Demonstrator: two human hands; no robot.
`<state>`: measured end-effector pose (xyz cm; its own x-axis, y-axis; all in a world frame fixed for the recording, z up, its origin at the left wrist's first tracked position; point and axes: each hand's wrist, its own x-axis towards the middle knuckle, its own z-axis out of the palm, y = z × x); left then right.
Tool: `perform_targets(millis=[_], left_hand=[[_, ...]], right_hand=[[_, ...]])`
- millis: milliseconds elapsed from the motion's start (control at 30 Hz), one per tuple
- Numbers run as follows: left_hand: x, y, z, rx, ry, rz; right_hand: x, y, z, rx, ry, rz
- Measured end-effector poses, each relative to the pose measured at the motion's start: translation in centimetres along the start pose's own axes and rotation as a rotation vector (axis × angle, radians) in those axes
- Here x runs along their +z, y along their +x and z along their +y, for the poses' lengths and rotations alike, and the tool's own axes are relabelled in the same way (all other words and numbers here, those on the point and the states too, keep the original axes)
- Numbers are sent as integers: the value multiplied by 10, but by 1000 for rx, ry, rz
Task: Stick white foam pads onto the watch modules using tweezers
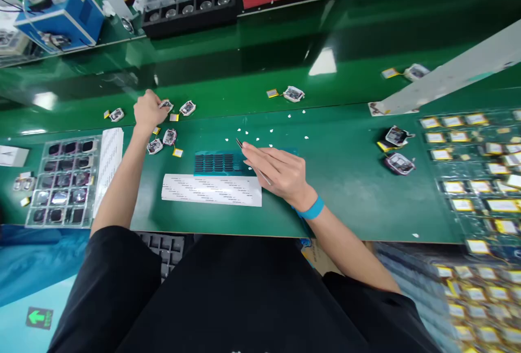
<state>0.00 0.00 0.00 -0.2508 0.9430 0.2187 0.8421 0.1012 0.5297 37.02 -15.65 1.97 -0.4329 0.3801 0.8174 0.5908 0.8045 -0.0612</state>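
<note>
My left hand [147, 113] reaches out to the far left and closes on a small white watch-like unit [165, 105] lying on the green bench. More such units [169, 137] with yellow battery tabs lie around it. My right hand [280, 171] grips thin metal tweezers [244, 149], tips pointing up-left over a teal sheet of small dark pads [215, 162]. A blue band circles that wrist. A white printed strip [211, 189] lies just below the sheet.
A clear tray of dark parts [63, 182] sits at left beside a white strip. Trays of yellow-tabbed batteries [476, 168] fill the right. Two units [398, 149] rest at right; further ones [293, 94] lie on the conveyor. A blue device [61, 13] stands far left.
</note>
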Motion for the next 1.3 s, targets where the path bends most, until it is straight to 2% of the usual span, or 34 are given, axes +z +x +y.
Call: perform_targets(millis=[100, 200, 233, 300, 333, 367, 400, 433, 533, 600, 667, 767, 867, 1033, 1167, 1300], left_hand=[[-20, 0, 18, 87, -9, -75], [-39, -17, 44, 173, -46, -48], [-43, -27, 54, 206, -96, -29], [-46, -51, 73, 251, -378, 27], [-44, -65, 83, 236, -577, 20], [-41, -79, 92, 188, -789, -38], [-36, -93, 101, 111, -998, -114], [-30, -108, 110, 17, -1161, -240], [-10, -147, 130, -224, -1390, -496], [1, -169, 138, -280, -1386, -609], [8, -185, 142, -237, -1294, -649], [10, -201, 143, -100, -1098, -640], [10, -207, 139, 60, -963, -665], [10, -211, 136, 244, -782, -581], [8, -214, 138, 313, -693, -498], [5, -214, 141, 344, -673, -479]], right_hand=[[1, 0, 1, 12, 3, 8], [3, -3, 3, 47, 25, 8], [3, -4, 4, 63, 41, 4], [2, -4, 3, 106, 104, -1], [2, -4, 2, 143, 160, 1], [0, -3, 1, 202, 239, 8], [-1, -2, -1, 285, 341, 16], [-2, 0, -4, 390, 459, 21], [-5, 5, -8, 699, 765, -19], [-6, 7, -8, 786, 818, -59], [-7, 7, -6, 787, 723, -83], [-10, 7, -4, 669, 526, -122], [-11, 7, -6, 557, 499, -178], [-4, 6, -11, 479, 522, -168], [0, 1, -14, 424, 423, -166], [0, -6, -14, 335, 294, -180]])
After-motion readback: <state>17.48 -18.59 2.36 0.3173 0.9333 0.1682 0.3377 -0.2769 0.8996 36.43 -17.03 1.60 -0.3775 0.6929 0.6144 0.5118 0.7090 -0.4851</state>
